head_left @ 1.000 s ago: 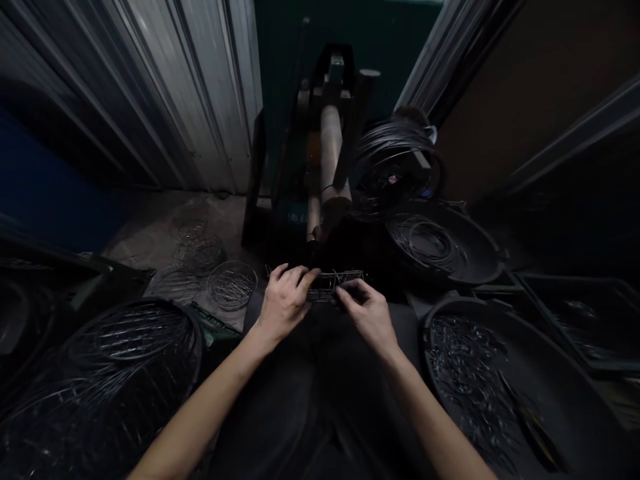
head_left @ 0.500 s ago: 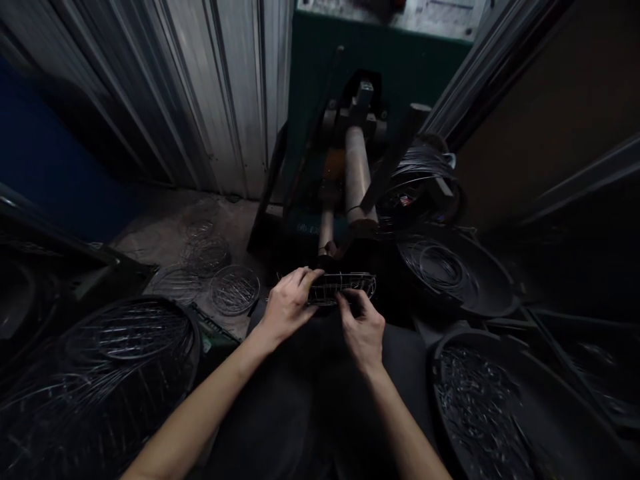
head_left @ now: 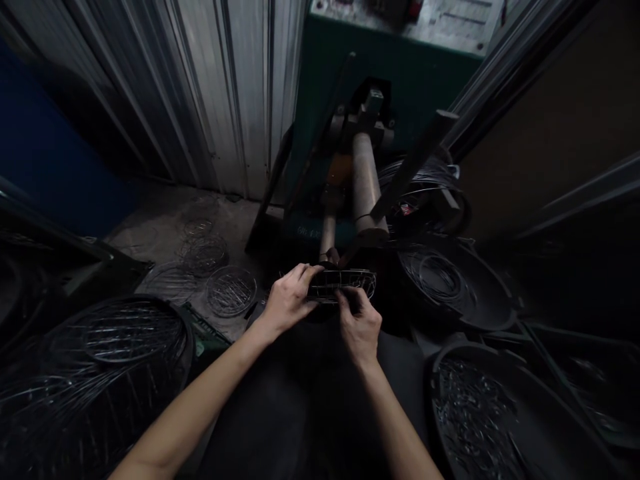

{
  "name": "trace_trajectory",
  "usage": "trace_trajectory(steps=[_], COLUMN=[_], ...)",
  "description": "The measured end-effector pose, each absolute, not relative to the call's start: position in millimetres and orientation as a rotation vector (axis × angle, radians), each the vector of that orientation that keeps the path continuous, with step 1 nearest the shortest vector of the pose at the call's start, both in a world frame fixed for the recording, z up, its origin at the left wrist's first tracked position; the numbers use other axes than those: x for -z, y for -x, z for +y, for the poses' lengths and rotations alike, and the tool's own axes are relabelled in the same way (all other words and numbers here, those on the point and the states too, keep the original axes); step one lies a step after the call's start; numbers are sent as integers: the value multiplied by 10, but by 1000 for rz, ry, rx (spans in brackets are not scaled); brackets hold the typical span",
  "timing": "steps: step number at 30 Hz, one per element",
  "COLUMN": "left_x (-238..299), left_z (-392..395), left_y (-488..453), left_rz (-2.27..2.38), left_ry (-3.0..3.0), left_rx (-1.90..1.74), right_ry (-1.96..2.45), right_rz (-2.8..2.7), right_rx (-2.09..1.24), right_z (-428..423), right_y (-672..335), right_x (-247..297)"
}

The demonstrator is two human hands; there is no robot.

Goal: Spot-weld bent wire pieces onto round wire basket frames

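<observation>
Far to the left of our fingers sits a big dark tub [head_left: 170, 308] piled with wire hoops. Nearer, on the concrete floor just left of our left fingertips, lie several round wire grids [head_left: 231, 291]. Our left hand [head_left: 289, 303] is curled shut on the left end of a small wire cage [head_left: 345, 285], its fingers [head_left: 300, 272] hooked over the top edge. The wire cage lies roughly level between both hands, above our dark lap, its long side running across us. Our right hand [head_left: 360, 327] pinches the cage's near lower edge about the middle, fingertips closed on the wire, the other fingers folded in. Just beyond the fingers of both hands a pale roller [head_left: 365, 180] reaches out of a green machine [head_left: 325, 80] toward the cage; we cannot tell whether they touch. To the right of our right fingers a black basin [head_left: 500, 310] holds coiled wire rings, with a wire spool [head_left: 430, 187] behind it. Nearer us on that side, a second tub [head_left: 550, 400] holds short wire bits.
</observation>
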State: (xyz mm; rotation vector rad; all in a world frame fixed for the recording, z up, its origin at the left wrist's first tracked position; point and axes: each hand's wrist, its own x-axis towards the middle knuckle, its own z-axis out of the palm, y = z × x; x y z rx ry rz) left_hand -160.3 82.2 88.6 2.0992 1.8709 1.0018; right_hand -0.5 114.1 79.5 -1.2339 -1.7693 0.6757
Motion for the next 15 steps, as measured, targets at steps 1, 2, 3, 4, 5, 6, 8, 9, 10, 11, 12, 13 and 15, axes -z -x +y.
trace_trajectory(steps=[1, 2, 3, 4, 5, 6, 8, 9, 10, 11, 12, 13, 15], left_x=[-882, -876, -869, -862, -854, -848, -839, -838, -838, -839, -841, -843, -845], left_z=[832, 840, 846, 850, 851, 851, 849, 849, 851, 855, 862, 871, 895], left_y=[1607, 1611, 1614, 1616, 1617, 1618, 1621, 1622, 1624, 1625, 1627, 1628, 1630], left_rz=[1866, 1859, 1851, 1845, 1843, 1843, 1845, 1844, 1840, 1836, 1832, 1829, 1829], left_ry=[-2100, -2103, -2108, -2110, -2112, -2113, -2117, -2122, -2128, -2136, -2143, -2151, -2159], left_rx=[-1005, -1011, -1018, -1026, -1032, -1035, -1042, -1047, -1054, -1062, -1069, -1073, -1066], right_ry=[1226, 1222, 1221, 1221, 1223, 1223, 1223, 1225, 1227, 1229, 1231, 1232, 1237], right_rz=[-1774, -1775, -1776, -1775, -1773, -1770, -1764, -1758, -1753, -1748, -1745, -1744, -1743], right_rx=[-671, -666, -658, -651, -648, -648, -656, -657, -657, -654, -652, -650, -648], right_z=[1148, 1154, 1157, 1158, 1158, 1157, 1154, 1154, 1156, 1160, 1166, 1175, 1195], right_y=[6, 7, 5, 4, 2, 0, -2, -2, -2, -1, 0, 2, 8], right_x=[-789, -782, -775, -768, -762, -757, -753, -754, -756, -758, -761, -762, -763])
